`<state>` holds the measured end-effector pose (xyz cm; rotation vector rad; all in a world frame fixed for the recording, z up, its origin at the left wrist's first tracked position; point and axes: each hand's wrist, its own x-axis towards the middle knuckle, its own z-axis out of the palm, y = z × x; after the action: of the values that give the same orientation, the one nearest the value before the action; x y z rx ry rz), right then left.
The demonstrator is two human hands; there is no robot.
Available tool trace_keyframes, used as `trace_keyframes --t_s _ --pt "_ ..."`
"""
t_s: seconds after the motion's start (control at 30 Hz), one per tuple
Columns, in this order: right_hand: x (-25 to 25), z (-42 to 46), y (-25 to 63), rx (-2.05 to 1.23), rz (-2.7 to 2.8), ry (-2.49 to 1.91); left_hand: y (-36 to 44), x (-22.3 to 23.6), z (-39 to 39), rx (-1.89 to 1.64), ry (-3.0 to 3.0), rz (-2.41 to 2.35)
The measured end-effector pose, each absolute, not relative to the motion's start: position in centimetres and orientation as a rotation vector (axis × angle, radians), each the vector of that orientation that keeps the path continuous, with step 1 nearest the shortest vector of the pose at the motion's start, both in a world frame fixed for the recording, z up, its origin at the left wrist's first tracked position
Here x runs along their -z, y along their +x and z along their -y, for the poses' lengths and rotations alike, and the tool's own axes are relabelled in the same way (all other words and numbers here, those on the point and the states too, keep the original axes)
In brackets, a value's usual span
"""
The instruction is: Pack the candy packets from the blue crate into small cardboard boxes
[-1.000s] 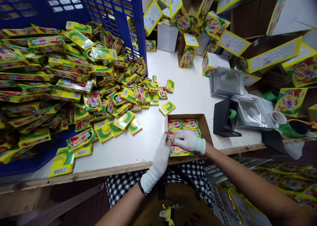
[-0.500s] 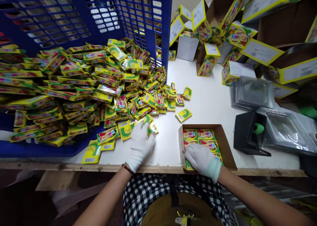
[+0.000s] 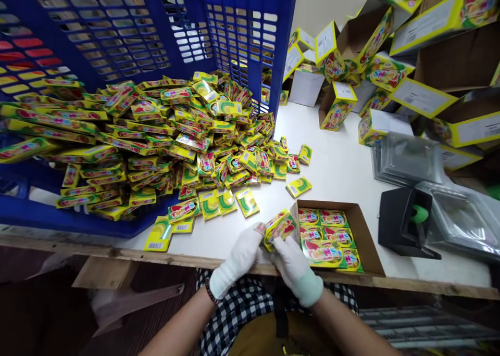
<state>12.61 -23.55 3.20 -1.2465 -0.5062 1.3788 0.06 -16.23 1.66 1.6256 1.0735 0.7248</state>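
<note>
My left hand (image 3: 245, 251), in a white glove, grips the left side of small yellow-green candy boxes (image 3: 278, 227) with a watermelon print. On their right side, my right hand (image 3: 291, 265), also gloved, has its fingers closed on them. I cannot tell how many they are. Just right of my hands is an open carton (image 3: 365, 236) with several similar boxes (image 3: 333, 218) in rows, face up. Loose boxes (image 3: 247, 202) lie on the white table in front of my left hand.
A blue plastic crate (image 3: 287, 38) on the left spills a large heap of small boxes (image 3: 156, 122) onto the table (image 3: 332, 161). A black tape dispenser (image 3: 398, 220) stands right of the carton, near clear plastic trays (image 3: 414, 155). Display cartons (image 3: 339, 106) are piled at the back right.
My left hand has left the loose boxes and moved right. My right hand has come out of the carton. Both now hold small boxes together beside it. The view has shifted slightly.
</note>
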Motion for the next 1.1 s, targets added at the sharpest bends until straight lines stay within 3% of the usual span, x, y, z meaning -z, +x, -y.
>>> trace_keyframes --t_s 0.13,0.3,0.53,0.7,0.93,1.1 --pt "-0.8 23.1 12.1 -1.188 0.500 -1.361 0.5 -2.8 12.0 -0.634 1.868 -1.198" --pt "-0.9 25.4 13.2 -1.078 0.943 -1.649 0.0 -3.5 7.0 -0.283 2.285 -1.270" --pt "-0.8 25.7 13.1 -0.757 1.363 -1.714 -2.5 -3.8 10.0 -0.155 2.095 -0.956" --pt "0.4 24.0 12.6 -0.806 1.453 -1.657 -3.4 -4.1 11.8 -0.268 2.018 -1.179" --pt "-2.2 23.0 11.2 -0.172 2.094 -1.765 -2.9 -2.9 7.8 -0.391 2.061 -1.914" --pt "-4.3 21.0 9.2 -0.341 2.424 -1.909 -3.9 -2.7 8.0 -0.496 2.018 -1.790"
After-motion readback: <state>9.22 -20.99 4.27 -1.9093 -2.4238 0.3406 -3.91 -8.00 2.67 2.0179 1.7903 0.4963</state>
